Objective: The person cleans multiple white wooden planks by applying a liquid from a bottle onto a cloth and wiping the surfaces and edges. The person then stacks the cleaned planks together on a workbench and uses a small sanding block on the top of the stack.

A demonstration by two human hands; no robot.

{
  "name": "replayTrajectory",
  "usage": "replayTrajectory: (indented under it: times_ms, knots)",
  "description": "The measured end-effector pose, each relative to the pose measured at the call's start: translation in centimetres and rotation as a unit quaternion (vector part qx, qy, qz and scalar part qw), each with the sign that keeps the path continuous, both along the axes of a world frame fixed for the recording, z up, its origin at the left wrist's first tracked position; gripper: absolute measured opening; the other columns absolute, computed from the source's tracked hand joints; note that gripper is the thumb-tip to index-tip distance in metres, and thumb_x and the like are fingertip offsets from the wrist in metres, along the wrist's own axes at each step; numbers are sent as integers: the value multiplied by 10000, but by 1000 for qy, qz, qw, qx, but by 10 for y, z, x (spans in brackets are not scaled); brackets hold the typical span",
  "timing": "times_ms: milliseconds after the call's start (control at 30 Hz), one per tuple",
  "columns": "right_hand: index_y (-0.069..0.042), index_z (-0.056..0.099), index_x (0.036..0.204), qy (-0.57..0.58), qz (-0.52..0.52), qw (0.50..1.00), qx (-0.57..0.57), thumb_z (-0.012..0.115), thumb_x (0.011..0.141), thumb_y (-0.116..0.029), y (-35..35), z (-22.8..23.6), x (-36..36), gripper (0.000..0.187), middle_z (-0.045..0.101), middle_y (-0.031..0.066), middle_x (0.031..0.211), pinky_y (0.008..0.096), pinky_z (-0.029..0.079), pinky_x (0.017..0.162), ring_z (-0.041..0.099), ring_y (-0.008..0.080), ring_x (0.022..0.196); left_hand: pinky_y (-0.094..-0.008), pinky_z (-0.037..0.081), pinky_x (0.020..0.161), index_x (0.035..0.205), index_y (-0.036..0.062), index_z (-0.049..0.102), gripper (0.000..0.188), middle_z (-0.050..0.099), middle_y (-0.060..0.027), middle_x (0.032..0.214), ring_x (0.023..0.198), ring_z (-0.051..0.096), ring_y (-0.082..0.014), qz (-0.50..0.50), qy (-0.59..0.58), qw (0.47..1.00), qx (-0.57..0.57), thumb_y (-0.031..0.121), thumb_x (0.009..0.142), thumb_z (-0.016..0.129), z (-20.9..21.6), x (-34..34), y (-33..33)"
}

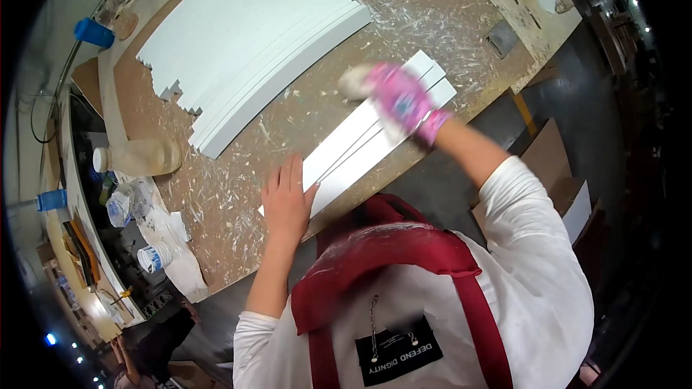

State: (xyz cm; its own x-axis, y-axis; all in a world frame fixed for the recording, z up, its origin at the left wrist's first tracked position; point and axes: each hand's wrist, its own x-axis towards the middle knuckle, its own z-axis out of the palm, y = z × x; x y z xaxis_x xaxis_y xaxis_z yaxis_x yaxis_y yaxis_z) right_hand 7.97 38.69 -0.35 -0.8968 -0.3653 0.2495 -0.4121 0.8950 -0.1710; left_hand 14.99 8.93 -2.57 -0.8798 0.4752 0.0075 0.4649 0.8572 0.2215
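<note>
Two long white strips (347, 161) lie side by side on the worktable, a thin gap running between them. My bare left hand (287, 202) rests flat near their left end, fingers stretched out over the white surface. My right hand (404, 101) wears a pink patterned glove and is over the strips toward their far right end. Motion smears it. A pale, blurred shape shows at its fingers; whether that is part of the glove or a cloth, I cannot tell.
A broad stack of white slats (238, 43) covers the table's far left. Along the left stand a cloudy plastic jug (140, 157), a clear container (126, 203) and a white cup (154, 258). A grey flat piece (501, 38) lies at right. Another person's hands (119, 349) show lower left.
</note>
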Motion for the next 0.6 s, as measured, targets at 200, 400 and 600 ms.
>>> replayTrajectory:
  times_ms: [200,400,600]
  knots:
    - [-126,629,1135,-86,-224,969,-53,484,831,-105,147,16,-44,338,649,132,1071,332,493,918,620,263,1013,-425,379,934,1353,105,440,605,489,-87,1316,1150,478,-307,12,12,999,-29,321,828,648,3,-2,10]
    - [-103,608,1102,2,-99,995,-27,492,890,-208,138,-45,-39,263,631,142,1003,379,513,823,622,293,909,-439,378,912,1320,100,478,559,516,-136,1200,1078,495,-317,31,3,999,9,304,829,652,8,4,10]
    - [-64,611,1027,-19,-300,915,-269,452,921,-311,266,-39,-21,313,651,161,930,392,509,733,631,338,836,-422,427,892,1236,41,544,416,576,-192,1088,1009,542,-344,7,-114,988,108,299,911,575,23,-18,4]
